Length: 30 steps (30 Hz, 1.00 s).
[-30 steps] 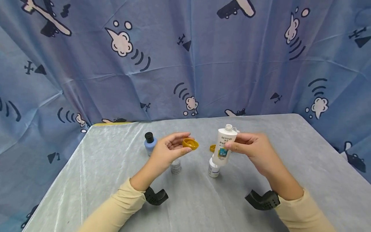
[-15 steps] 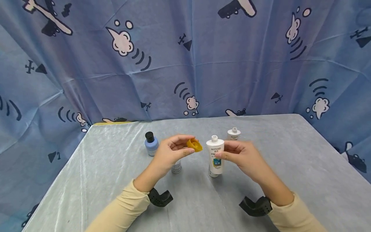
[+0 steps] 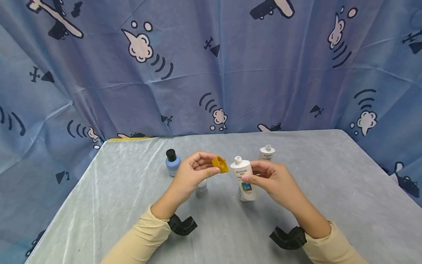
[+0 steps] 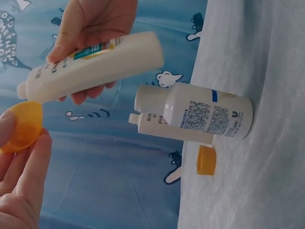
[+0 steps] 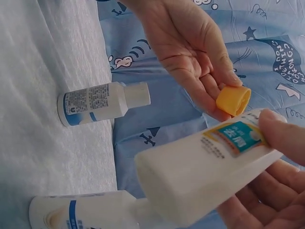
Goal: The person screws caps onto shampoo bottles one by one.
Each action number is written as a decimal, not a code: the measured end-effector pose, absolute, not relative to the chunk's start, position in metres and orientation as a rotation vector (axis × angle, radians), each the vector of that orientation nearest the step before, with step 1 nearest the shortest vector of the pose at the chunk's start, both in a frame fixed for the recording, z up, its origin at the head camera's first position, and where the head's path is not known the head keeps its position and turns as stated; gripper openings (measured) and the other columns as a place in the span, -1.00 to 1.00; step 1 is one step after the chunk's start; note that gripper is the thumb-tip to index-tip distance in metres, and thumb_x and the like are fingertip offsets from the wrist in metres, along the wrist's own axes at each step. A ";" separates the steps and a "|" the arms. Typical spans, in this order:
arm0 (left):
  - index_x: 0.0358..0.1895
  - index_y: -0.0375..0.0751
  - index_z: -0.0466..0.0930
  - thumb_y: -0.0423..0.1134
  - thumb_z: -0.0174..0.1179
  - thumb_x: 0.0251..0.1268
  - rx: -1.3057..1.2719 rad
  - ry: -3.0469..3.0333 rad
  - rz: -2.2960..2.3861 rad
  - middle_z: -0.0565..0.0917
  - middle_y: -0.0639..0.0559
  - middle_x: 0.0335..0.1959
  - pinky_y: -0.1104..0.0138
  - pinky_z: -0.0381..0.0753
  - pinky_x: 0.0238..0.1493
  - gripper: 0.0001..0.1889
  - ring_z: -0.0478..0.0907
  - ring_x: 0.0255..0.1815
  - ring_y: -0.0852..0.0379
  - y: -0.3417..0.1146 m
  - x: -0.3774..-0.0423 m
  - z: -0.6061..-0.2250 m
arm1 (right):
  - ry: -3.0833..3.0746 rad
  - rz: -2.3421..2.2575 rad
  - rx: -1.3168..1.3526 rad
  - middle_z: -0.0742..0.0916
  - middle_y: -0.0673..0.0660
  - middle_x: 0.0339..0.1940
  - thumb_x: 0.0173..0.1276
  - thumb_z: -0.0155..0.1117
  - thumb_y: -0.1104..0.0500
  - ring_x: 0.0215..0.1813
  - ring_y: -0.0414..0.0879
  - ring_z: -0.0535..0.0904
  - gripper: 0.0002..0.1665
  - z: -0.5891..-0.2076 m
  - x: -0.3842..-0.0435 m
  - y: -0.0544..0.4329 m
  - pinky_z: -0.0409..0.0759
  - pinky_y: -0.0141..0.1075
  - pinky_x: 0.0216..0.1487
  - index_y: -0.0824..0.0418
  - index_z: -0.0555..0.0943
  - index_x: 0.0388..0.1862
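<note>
While the left hand (image 3: pixel 191 171) pinched a yellow cap (image 3: pixel 219 164) between thumb and fingertips, the right hand (image 3: pixel 275 179) gripped a white bottle (image 3: pixel 241 171), its thumb across the front. Uncapped, this bottle was held above the grey-covered table (image 3: pixel 211 231), its neck tilted toward the nearby cap. Behind it stood another uncapped white bottle (image 3: pixel 267 151); a second yellow cap (image 4: pixel 206 160) lay near that one. A blue bottle (image 3: pixel 173 165) with a black top stood beyond the left hand.

A creased blue curtain (image 3: pixel 184 95) with cartoon prints hangs behind a pale grey table (image 3: pixel 227 231).
</note>
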<state>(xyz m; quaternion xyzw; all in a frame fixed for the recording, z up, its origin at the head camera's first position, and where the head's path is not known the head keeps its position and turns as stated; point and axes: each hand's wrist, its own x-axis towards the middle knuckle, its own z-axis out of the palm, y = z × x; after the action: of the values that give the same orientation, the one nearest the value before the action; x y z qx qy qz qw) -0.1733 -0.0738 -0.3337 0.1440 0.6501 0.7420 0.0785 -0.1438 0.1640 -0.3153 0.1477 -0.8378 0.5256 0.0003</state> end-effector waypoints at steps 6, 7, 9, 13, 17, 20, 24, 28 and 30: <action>0.13 -0.53 0.54 -0.53 0.29 0.20 0.487 1.970 2.245 0.74 0.02 -0.08 0.35 0.70 0.04 -0.60 0.70 -0.10 0.24 -0.076 -0.173 -0.331 | -2.634 1.661 0.535 0.79 0.25 -0.06 0.30 0.42 0.14 -0.16 -0.27 0.72 -0.58 -0.315 -0.142 0.162 0.70 -0.37 -0.12 0.32 0.67 0.09; 0.14 -0.53 0.55 -0.52 0.30 0.21 0.495 1.976 2.245 0.74 0.05 -0.09 0.34 0.70 0.05 -0.60 0.70 -0.11 0.25 -0.077 -0.173 -0.330 | -2.643 1.664 0.536 0.79 0.24 -0.06 0.30 0.42 0.14 -0.16 -0.27 0.72 -0.57 -0.315 -0.141 0.162 0.70 -0.38 -0.12 0.31 0.68 0.09; 0.15 -0.51 0.56 -0.51 0.30 0.22 0.506 1.989 2.238 0.73 0.06 -0.09 0.35 0.70 0.05 -0.59 0.69 -0.11 0.26 -0.077 -0.171 -0.329 | -2.652 1.673 0.555 0.79 0.24 -0.06 0.29 0.42 0.14 -0.16 -0.28 0.73 -0.56 -0.316 -0.140 0.162 0.70 -0.38 -0.12 0.32 0.67 0.10; 0.15 -0.51 0.56 -0.50 0.31 0.21 0.516 1.991 2.229 0.73 -0.05 -0.02 0.35 0.70 0.05 -0.59 0.70 -0.09 0.26 -0.078 -0.170 -0.328 | -2.675 1.662 0.578 0.79 0.24 -0.04 0.29 0.42 0.14 -0.16 -0.30 0.72 -0.55 -0.317 -0.139 0.161 0.70 -0.40 -0.13 0.31 0.67 0.12; 0.13 -0.54 0.54 -0.50 0.31 0.21 0.537 1.981 2.225 0.73 -0.11 0.00 0.36 0.70 0.04 -0.59 0.70 -0.08 0.25 -0.080 -0.169 -0.328 | -2.676 1.622 0.623 0.78 0.23 -0.02 0.32 0.39 0.15 -0.19 -0.26 0.70 -0.55 -0.317 -0.138 0.160 0.70 -0.38 -0.19 0.32 0.65 0.15; 0.12 -0.51 0.57 -0.48 0.33 0.20 0.536 2.005 2.206 0.75 -0.09 -0.02 0.37 0.70 0.01 -0.60 0.71 -0.11 0.26 -0.082 -0.170 -0.329 | -2.689 1.582 0.644 0.78 0.21 -0.06 0.34 0.38 0.14 -0.20 -0.22 0.69 -0.57 -0.316 -0.137 0.158 0.69 -0.37 -0.24 0.30 0.66 0.14; 0.10 -0.47 0.63 -0.44 0.36 0.18 0.530 2.034 2.166 0.77 -0.08 -0.03 0.37 0.71 -0.02 -0.61 0.71 -0.14 0.25 -0.084 -0.169 -0.327 | -2.710 1.548 0.664 0.79 0.17 -0.10 0.34 0.37 0.13 -0.18 -0.19 0.69 -0.59 -0.317 -0.137 0.157 0.68 -0.37 -0.24 0.28 0.67 0.12; 0.07 -0.43 0.66 -0.42 0.37 0.18 0.548 2.051 2.112 0.76 -0.18 0.00 0.34 0.72 -0.03 -0.63 0.72 -0.12 0.24 -0.085 -0.168 -0.325 | -2.727 1.557 0.691 0.78 0.17 -0.08 0.35 0.36 0.14 -0.17 -0.18 0.69 -0.59 -0.318 -0.136 0.157 0.68 -0.36 -0.23 0.30 0.66 0.13; 0.07 -0.40 0.67 -0.41 0.37 0.19 0.556 2.076 2.077 0.74 -0.21 0.02 0.34 0.72 -0.02 -0.65 0.72 -0.12 0.24 -0.085 -0.168 -0.324 | -2.737 1.557 0.702 0.78 0.18 -0.07 0.36 0.36 0.14 -0.16 -0.17 0.68 -0.58 -0.319 -0.136 0.157 0.67 -0.36 -0.23 0.30 0.66 0.13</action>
<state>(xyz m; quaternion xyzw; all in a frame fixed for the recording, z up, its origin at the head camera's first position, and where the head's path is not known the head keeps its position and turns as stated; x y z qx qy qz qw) -0.1676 -0.0851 -0.3237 0.1854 0.6926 0.6929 0.0765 -0.1364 0.1570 -0.3186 0.2174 -0.8476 0.4823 -0.0422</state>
